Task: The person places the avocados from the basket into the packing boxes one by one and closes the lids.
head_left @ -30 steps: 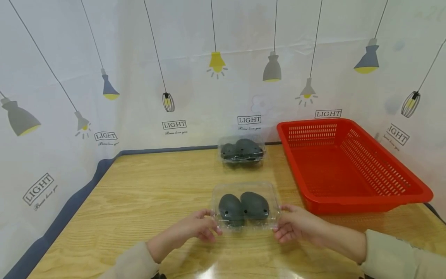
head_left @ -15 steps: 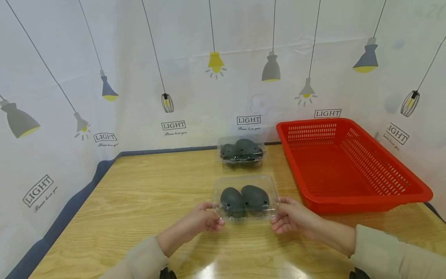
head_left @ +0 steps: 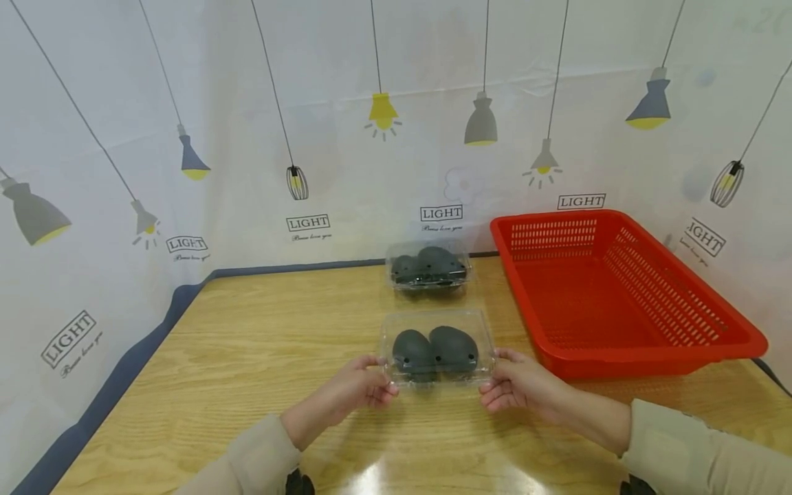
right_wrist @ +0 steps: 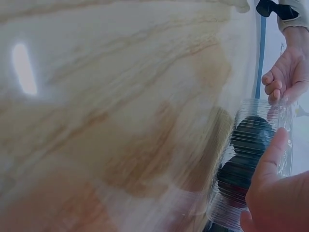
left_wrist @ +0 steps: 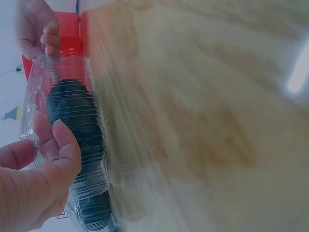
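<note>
A clear plastic clamshell container (head_left: 401,320) with dark green, avocado-like fruits (head_left: 454,349) inside is held between both hands at mid-table in the head view. My left hand (head_left: 357,390) grips its left end, and my right hand (head_left: 526,382) grips its right end. In the left wrist view, the left thumb and fingers (left_wrist: 65,140) lie against the ribbed plastic side. The right wrist view has the right hand (right_wrist: 285,193) at the container's near end. Whether its base touches the table cannot be told.
Behind it, a second clear container (head_left: 463,283) of similar dark fruits sits near the table's back edge. To the right, a red plastic basket (head_left: 619,361) with slotted sides stands on the wooden table (head_left: 260,323). A lamp-printed cloth (head_left: 346,158) hangs along the back and sides.
Both hands, gripping the clamshell container, have shifted it a short way away from the person, mostly in the first half second. The basket and rear container have stayed put.
</note>
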`<state>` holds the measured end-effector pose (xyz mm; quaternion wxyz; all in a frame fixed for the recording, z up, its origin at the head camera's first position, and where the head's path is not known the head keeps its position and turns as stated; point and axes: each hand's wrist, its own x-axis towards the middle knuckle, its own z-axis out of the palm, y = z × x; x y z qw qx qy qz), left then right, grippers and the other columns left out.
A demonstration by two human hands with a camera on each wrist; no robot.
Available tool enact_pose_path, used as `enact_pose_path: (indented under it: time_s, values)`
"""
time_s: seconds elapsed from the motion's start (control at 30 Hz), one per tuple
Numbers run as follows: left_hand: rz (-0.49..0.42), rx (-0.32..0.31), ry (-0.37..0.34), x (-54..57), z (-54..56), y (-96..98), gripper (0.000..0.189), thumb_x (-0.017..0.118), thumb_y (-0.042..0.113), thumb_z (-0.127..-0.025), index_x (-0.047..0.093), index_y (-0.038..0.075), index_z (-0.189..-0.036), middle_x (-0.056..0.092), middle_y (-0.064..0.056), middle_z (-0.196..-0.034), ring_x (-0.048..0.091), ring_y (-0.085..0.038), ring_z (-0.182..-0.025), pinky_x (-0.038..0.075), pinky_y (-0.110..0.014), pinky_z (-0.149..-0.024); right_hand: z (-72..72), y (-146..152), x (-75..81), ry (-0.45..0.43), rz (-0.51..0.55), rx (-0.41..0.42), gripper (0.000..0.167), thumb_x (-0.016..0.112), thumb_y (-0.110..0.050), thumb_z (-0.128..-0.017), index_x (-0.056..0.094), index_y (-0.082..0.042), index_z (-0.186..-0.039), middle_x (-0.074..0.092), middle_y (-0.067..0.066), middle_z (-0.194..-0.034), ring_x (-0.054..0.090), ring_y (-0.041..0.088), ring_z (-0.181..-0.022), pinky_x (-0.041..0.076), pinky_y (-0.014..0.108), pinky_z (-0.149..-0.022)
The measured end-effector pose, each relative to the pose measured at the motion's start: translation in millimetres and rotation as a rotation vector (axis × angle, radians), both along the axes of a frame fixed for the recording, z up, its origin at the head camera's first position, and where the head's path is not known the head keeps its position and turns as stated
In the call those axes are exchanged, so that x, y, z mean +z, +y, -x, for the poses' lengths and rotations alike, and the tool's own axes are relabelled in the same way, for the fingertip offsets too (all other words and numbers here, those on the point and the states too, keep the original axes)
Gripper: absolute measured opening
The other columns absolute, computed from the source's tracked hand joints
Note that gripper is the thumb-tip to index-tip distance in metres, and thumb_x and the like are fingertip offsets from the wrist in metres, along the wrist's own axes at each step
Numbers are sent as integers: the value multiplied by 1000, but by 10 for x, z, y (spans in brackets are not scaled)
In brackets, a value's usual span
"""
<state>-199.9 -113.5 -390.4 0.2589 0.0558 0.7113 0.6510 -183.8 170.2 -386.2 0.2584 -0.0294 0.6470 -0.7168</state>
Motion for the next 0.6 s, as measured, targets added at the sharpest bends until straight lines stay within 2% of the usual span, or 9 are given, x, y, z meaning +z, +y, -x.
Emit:
enact_pose_path:
  time_s: [0.2,0.4,0.6]
  values:
    - [45,30,36,-37,122,40,54,46,7,-90,22,-12,-135,64,0,-76,59,-8,-62,49,-28,-66,117,-9,-16,48,-56,-47,63,31,-5,-92,-7,14,-138,58,7,-78,62,12,-62,55,29,-65]
    - [78,85,59,-51,243,88,53,47,7,-89,26,-11,-135,65,2,-76,58,-5,-60,42,-22,-58,230,-39,-40,31,-82,-119,60,30,-5,-94,-4,12,-141,57,14,-87,62,14,-67,54,31,-70]
    - [78,116,65,-45,341,101,51,47,9,-91,27,-8,-135,65,1,-79,57,-5,-58,37,-21,-53,294,-88,-33,30,-82,-173,58,28,-6,-96,-4,11,-142,55,15,-91,62,14,-69,54,31,-71]
